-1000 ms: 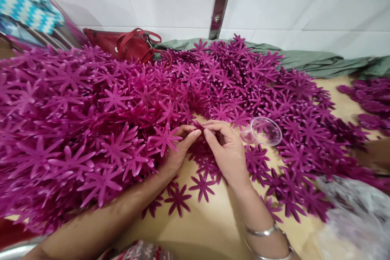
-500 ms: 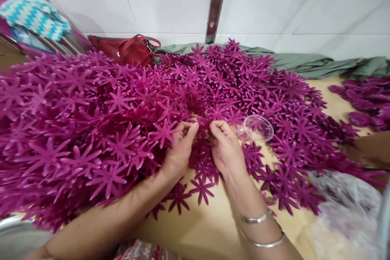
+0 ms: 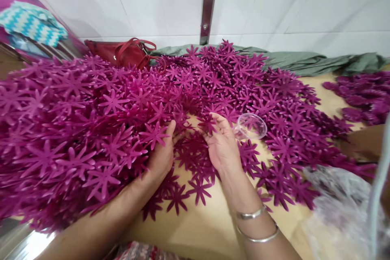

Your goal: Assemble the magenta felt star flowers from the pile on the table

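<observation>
My left hand (image 3: 164,150) is open, thumb raised and fingers stretched out among magenta star-shaped flower pieces. A flower piece (image 3: 154,134) lies against its thumb side. Opposite it, my right hand (image 3: 224,142) is open, its palm turned inward and its fingers spread. One small flower piece (image 3: 208,124) lies over those fingers; I cannot tell whether it is gripped. Between my hands is a gap, with more flower pieces (image 3: 195,154) below it on the tan surface (image 3: 195,227). Two metal bangles (image 3: 258,233) circle my right forearm.
A large heap of magenta flower pieces (image 3: 70,130) spreads left and back. Beside my right hand lies a clear plastic cup (image 3: 251,126). A red bag (image 3: 122,55) and green cloth (image 3: 304,61) run along the white wall (image 3: 258,0). Clear plastic bags (image 3: 338,207) lie at right.
Both hands have opened from closed pinches and moved apart slightly. A small flower piece now shows over my right fingers. The view has shifted a little to the right.
</observation>
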`<state>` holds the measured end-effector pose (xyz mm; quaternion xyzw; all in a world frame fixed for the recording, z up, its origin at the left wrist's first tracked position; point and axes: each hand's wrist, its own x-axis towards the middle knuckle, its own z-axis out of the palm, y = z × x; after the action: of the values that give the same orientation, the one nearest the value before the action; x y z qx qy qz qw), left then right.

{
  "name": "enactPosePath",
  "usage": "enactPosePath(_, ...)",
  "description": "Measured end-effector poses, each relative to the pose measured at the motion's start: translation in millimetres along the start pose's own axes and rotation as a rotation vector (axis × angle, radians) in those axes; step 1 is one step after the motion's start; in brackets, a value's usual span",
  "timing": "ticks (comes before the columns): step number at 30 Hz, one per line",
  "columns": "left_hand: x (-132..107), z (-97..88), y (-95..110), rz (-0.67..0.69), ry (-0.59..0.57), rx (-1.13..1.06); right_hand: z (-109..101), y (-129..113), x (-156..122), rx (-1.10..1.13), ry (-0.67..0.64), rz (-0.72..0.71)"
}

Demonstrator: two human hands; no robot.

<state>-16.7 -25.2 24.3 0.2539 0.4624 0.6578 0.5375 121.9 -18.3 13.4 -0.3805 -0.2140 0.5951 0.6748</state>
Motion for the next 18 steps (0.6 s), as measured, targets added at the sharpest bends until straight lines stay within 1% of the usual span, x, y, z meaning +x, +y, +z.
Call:
enactPosePath(3,2,0.7,4,0.034,0.041,0.015,-1,-3,2,0.009,-0.001,0.044)
enactPosePath(6,7,-4.1,7,0.041,0.082,0.024,-2,-7,4,0.100,-0.026,0.142)
enactPosePath(8,10,-7.6,8,0.058,0.104,0.023,-3,-8,4,0.141,-0.034,0.172)
enactPosePath(11,11,-9.6,10,0.068,0.152,0.021,-6,-7,5,0.035,-0.071,0.151)
enactPosePath(14,8,-7.9,12,0.045,0.157,0.026,-9,-4,5,-0.099,-0.139,0.101)
enactPosePath(18,5,-5.6,15,0.087,0.165,0.040,-9,0,6,-0.142,-0.158,0.039)
